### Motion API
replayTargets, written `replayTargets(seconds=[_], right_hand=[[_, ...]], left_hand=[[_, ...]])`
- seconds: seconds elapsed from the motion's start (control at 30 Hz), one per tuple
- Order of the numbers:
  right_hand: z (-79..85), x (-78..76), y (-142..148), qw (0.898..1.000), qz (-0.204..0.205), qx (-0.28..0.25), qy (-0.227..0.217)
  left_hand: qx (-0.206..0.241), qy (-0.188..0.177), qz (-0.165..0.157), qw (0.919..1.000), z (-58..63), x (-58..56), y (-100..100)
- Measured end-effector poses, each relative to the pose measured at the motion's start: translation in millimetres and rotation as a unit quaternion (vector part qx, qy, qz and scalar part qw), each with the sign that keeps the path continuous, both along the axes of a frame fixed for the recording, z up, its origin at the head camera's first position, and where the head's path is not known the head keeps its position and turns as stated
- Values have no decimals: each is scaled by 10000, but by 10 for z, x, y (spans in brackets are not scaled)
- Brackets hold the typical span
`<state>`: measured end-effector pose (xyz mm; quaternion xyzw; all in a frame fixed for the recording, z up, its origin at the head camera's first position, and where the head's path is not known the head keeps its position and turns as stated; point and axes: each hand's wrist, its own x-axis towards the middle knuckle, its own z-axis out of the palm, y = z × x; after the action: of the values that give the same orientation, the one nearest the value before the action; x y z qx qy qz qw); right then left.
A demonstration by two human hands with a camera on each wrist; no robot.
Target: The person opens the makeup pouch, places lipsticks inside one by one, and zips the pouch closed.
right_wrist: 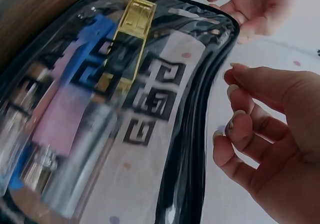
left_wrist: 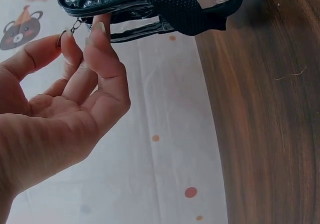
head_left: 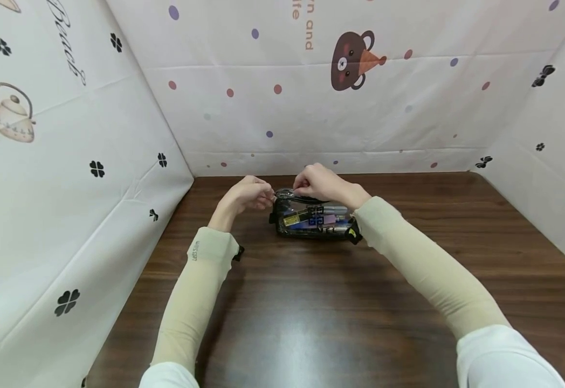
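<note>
A clear pouch (head_left: 302, 233) with black trim and dark printed marks rests on the table, holding several slim items. Through its side show a gold-and-black stick (right_wrist: 135, 22), a pink tube (right_wrist: 62, 119), a silver tube (right_wrist: 80, 164) and something blue. My left hand (head_left: 250, 194) is at the pouch's left end, thumb and finger pinching the small metal zipper pull (left_wrist: 76, 25); another fingertip reaches the black zipper edge. My right hand (head_left: 322, 183) hovers by the pouch's upper edge, fingers loosely bent, with nothing visible between thumb and fingertips (right_wrist: 232, 92).
The pouch stands near the back edge of the dark wooden table (head_left: 282, 312). White printed cloth (head_left: 273, 113) rises behind it and along both sides. A black fabric tab (left_wrist: 185, 12) sticks out from the pouch's left end.
</note>
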<state>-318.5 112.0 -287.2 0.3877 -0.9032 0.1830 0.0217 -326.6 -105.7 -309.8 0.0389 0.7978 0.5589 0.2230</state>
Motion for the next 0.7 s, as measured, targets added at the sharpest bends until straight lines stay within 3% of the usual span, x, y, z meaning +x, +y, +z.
replayTargets(seconds=[0.17,0.37,0.5,0.7], right_hand=[[-20,-71,-132,9998,8,58,-173],[-37,-107,-216,9984,-107,332,-434],[3,-83,-277,9978,-66,570,-342],[43,-84,-380,9949,-110,1002,-48]], left_hand=[[175,-49,-58,9998,-32,-9,-26],[699,-319,-165,9969,-78,-13,-57],[971,-468,-25,9942,-119,-18,-47],[1331,-457,-84,9900,-133,-23,-61]])
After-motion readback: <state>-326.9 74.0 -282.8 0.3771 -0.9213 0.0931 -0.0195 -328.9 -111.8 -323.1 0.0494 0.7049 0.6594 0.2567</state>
